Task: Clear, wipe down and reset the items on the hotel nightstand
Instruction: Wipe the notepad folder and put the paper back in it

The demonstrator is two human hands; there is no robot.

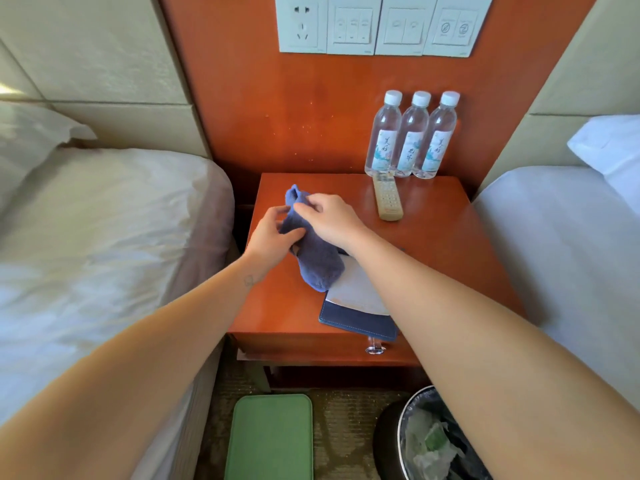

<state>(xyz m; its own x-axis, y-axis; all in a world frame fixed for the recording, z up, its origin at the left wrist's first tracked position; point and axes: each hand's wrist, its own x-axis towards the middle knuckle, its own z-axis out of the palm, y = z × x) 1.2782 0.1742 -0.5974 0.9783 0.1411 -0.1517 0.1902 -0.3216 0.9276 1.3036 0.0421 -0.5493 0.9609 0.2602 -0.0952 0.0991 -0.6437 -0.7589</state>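
Wiping step: person is bunching the cloth (318, 261) over the nightstand (433, 258); items are sitting uncleared, so wiping is judged barely begun.
Nightstand: carrying a blue folder (356, 322) at the front edge, three bottles (412, 136) at the back right corner, and a remote (388, 199) just before them.
Cloth: hanging above the left half, its lower end drooping over the folder.
Left hand (273, 233): fingers are curling round the cloth's middle.
Right hand (332, 220): pinching its upper end.
Next move: calling for flattening the cloth and lifting the items aside.
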